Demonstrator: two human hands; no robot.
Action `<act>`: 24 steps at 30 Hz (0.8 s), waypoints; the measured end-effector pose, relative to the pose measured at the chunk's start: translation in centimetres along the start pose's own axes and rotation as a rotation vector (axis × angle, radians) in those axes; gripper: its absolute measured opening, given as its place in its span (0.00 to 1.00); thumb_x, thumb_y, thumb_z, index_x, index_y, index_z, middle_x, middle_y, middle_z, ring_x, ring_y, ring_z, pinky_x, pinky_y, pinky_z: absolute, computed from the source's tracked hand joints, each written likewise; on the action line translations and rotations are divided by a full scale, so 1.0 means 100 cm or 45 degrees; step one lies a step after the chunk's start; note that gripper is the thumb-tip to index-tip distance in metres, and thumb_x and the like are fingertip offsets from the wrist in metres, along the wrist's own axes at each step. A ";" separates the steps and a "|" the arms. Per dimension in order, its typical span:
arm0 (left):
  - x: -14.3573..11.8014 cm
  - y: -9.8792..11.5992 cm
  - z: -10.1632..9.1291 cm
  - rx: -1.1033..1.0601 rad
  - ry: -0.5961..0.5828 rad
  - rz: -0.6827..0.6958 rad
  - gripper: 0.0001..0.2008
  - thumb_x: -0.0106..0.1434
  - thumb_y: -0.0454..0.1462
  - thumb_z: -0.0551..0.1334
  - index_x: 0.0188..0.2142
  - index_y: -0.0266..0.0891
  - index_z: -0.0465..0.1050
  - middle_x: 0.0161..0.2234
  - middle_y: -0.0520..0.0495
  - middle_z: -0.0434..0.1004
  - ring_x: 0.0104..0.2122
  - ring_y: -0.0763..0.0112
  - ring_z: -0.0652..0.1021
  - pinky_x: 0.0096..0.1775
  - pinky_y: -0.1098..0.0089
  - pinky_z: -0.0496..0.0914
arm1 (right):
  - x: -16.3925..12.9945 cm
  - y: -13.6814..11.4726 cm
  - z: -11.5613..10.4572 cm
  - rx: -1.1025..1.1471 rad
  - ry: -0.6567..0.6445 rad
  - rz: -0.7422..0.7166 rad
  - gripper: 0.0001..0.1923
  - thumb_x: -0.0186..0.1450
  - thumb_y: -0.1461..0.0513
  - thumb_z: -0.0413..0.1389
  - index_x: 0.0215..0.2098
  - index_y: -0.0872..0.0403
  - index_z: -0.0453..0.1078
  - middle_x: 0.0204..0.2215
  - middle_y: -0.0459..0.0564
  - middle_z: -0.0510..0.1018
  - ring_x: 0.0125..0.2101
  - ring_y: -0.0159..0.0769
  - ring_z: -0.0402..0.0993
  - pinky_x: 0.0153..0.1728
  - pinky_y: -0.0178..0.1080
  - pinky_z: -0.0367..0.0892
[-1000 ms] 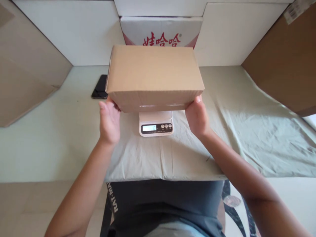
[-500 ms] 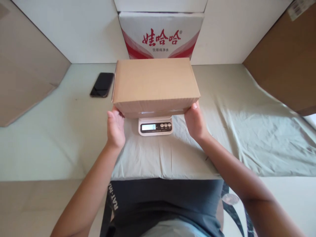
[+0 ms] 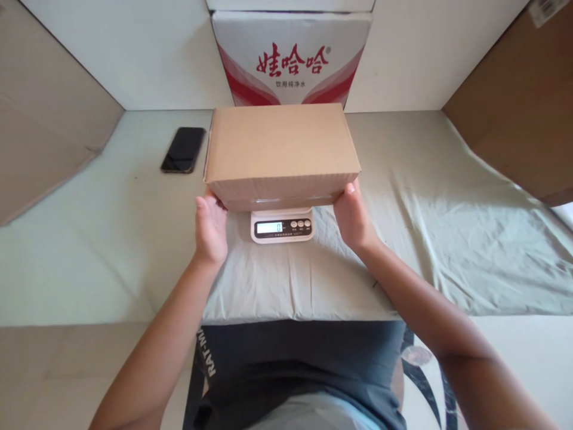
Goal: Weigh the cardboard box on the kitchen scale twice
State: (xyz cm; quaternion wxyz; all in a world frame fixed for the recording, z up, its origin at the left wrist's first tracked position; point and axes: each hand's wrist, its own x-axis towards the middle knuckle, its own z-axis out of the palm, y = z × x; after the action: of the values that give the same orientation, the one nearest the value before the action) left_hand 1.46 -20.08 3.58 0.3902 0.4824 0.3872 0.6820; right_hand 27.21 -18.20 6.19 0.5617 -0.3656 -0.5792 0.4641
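A brown cardboard box [image 3: 282, 143] is held level between my two hands, over a white digital scale [image 3: 283, 237]. My left hand [image 3: 211, 228] supports its lower left corner, thumb pointing up and the other fingers tucked beneath. At the lower right corner my right hand [image 3: 353, 216] grips the box, its thumb on the front face and its fingers hidden underneath. The scale's lit display reads 0, with round buttons beside it. Most of the weighing plate is covered by the box, so whether the two touch is hidden.
A black smartphone [image 3: 183, 149] lies left of the box on the pale green cloth [image 3: 111, 239]. Behind stands a white and red carton [image 3: 290, 51] with Chinese lettering. Large cardboard panels [image 3: 45, 107] flank the left side, and a brown one [image 3: 514, 113] the right.
The view has shifted slightly, so most things sit a little higher in the picture. My hands keep the same hold on the box, and the display still reads 0.
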 end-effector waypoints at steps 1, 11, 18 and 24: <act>0.000 0.000 0.000 0.005 -0.003 -0.001 0.32 0.71 0.65 0.51 0.54 0.50 0.82 0.56 0.41 0.84 0.66 0.46 0.76 0.65 0.48 0.71 | 0.000 0.000 0.000 -0.012 0.000 0.008 0.36 0.70 0.37 0.48 0.73 0.33 0.58 0.72 0.40 0.71 0.79 0.43 0.54 0.80 0.51 0.55; 0.000 -0.004 -0.001 -0.002 -0.001 0.007 0.34 0.71 0.65 0.51 0.54 0.48 0.82 0.56 0.39 0.83 0.65 0.47 0.77 0.65 0.49 0.71 | 0.000 0.000 0.000 0.035 -0.004 -0.008 0.34 0.71 0.39 0.48 0.74 0.32 0.57 0.73 0.39 0.70 0.78 0.44 0.55 0.80 0.52 0.55; 0.000 -0.004 -0.002 0.005 -0.008 -0.019 0.33 0.70 0.66 0.52 0.55 0.51 0.82 0.57 0.42 0.84 0.67 0.47 0.75 0.64 0.50 0.72 | 0.001 -0.002 0.000 -0.011 -0.018 0.006 0.36 0.71 0.37 0.47 0.74 0.32 0.57 0.73 0.39 0.70 0.79 0.43 0.54 0.80 0.51 0.56; 0.002 -0.002 0.000 0.006 -0.023 -0.014 0.34 0.70 0.67 0.52 0.56 0.50 0.81 0.59 0.41 0.82 0.68 0.47 0.74 0.67 0.48 0.70 | 0.001 -0.003 0.000 0.040 -0.018 -0.008 0.34 0.71 0.39 0.48 0.73 0.32 0.59 0.73 0.38 0.69 0.78 0.42 0.55 0.80 0.50 0.56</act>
State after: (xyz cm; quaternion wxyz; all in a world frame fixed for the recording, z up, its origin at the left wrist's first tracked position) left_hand 1.43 -19.83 3.51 0.3963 0.4874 0.3879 0.6745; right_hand 27.26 -18.19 6.47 0.5647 -0.3517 -0.5771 0.4737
